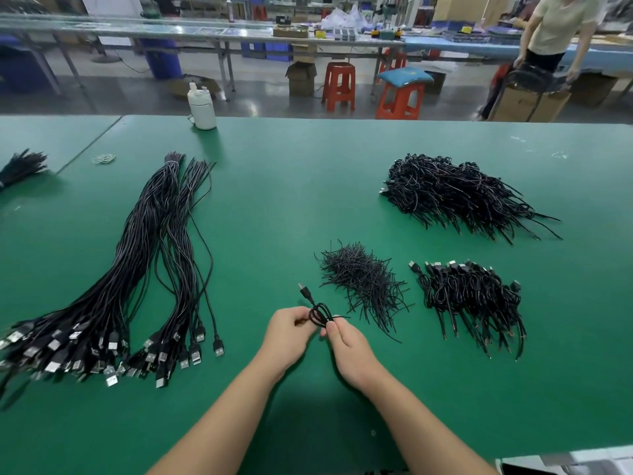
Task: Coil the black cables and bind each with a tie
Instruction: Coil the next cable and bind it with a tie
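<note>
Over the near middle of the green table, the person holds one small coiled cable between both hands. The left hand has its fingers curled round the left side of the coil, and the right hand pinches it at the right, where a thin tie end sticks out. The cable's plug points away toward the far side. The step in hand looks like the binding of this coil, though whether the tie is twisted shut cannot be made out.

Much seems done: a pile of bound coils lies to the right, and a larger heap of bundled cables sits farther off on the right. The loose ties lie just beyond the hands, between them and that heap. Much is also left: two long bundles of straight cables stretch along the left of the table, plugs toward the near edge, uncoiled.

The fingertips are hidden behind the coil, so the exact grip is unclear. Another dark bundle is cut off at the far left edge. A white bottle stands at the far edge of the table.
</note>
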